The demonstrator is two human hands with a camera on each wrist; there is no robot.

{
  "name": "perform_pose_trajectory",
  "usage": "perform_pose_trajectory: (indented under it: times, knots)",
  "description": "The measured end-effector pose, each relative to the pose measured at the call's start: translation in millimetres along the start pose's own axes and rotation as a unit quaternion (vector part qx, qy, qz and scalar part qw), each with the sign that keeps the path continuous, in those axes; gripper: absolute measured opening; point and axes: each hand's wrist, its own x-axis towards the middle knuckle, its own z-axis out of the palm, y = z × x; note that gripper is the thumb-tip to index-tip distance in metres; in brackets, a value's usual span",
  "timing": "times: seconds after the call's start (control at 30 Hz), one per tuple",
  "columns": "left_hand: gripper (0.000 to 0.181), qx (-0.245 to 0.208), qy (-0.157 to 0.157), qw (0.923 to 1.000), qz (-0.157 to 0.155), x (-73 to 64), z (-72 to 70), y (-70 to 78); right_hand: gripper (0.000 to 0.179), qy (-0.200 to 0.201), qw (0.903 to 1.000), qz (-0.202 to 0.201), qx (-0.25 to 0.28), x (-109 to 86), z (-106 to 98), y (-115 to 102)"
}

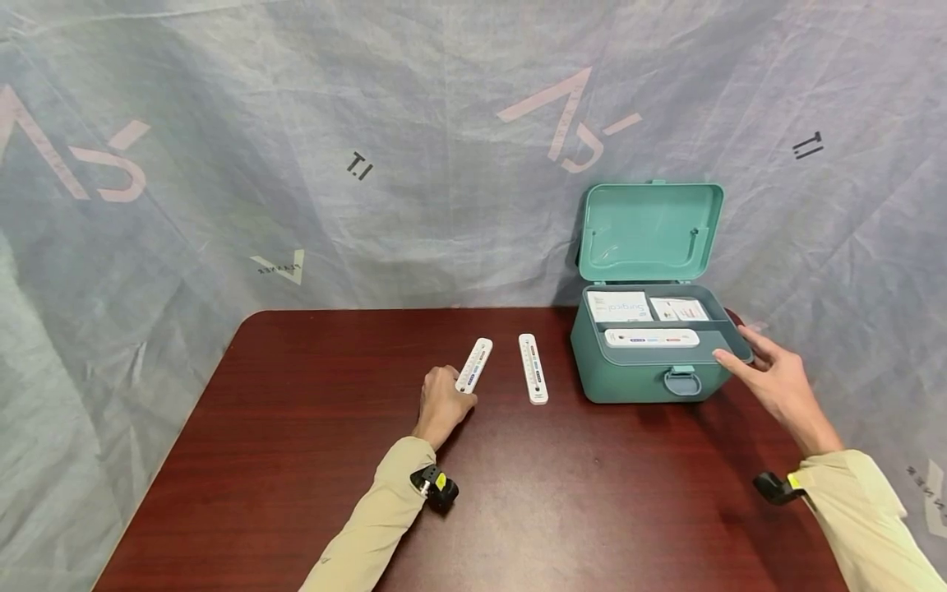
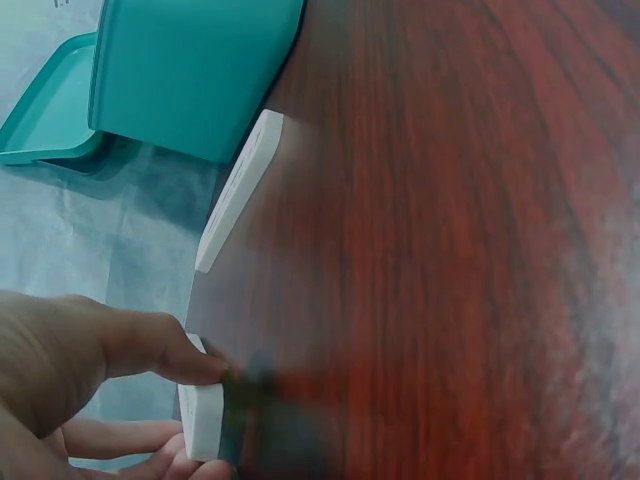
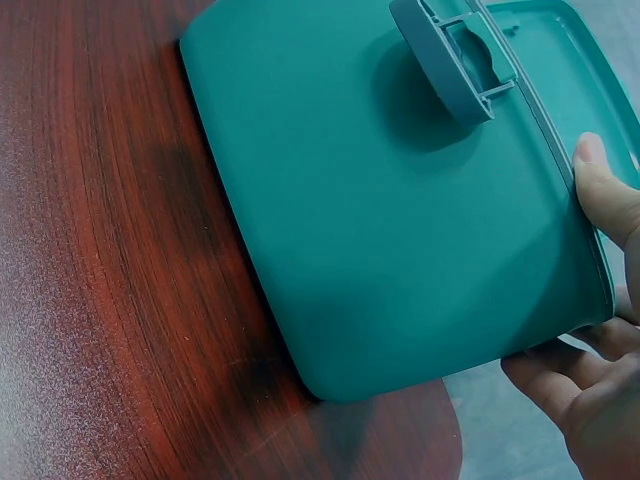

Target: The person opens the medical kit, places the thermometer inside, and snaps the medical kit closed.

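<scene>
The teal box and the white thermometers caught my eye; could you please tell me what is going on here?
The person's left hand pinches one white thermometer by its near end, while the right hand grips the right end of the open teal box. A second thermometer lies on the table between left hand and box; a third thermometer lies in the box's front part.

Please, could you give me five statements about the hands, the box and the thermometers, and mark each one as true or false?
1. The left hand holds a white thermometer. True.
2. The right hand touches the green box. True.
3. The green box is closed. False: its lid stands open.
4. A second thermometer lies on the table. True.
5. The green box contains no thermometer. False: a third thermometer lies in its front part.
</scene>
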Motion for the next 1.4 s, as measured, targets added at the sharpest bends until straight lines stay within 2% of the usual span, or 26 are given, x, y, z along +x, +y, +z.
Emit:
perform_pose_trajectory:
  times: [0.33,0.53,0.73,1.07,1.4]
  knots:
    - [0.036,-0.028,-0.006,0.9996,-0.005,1.1,-8.9,-2.9,0.078,0.0,1.0,-0.006,0.001,1.3,1,-1]
    - [0.035,-0.029,-0.006,0.9995,0.008,1.6,-12.6,-1.0,0.078,-0.01,0.9999,-0.014,-0.004,1.7,-1,-5]
    - [0.035,-0.036,-0.005,0.9987,0.034,1.0,-18.6,7.2,0.079,-0.02,0.9993,-0.02,-0.026,3.7,-6,-6]
    - [0.039,-0.049,-0.029,0.997,0.052,-1.1,-26.7,26.2,0.082,-0.052,0.9976,-0.045,-0.006,6.5,-10,0]
    - [0.036,-0.064,-0.049,0.994,0.074,-0.2,-30.4,43.9,0.087,-0.061,0.9954,-0.048,-0.057,8.0,-11,-3]
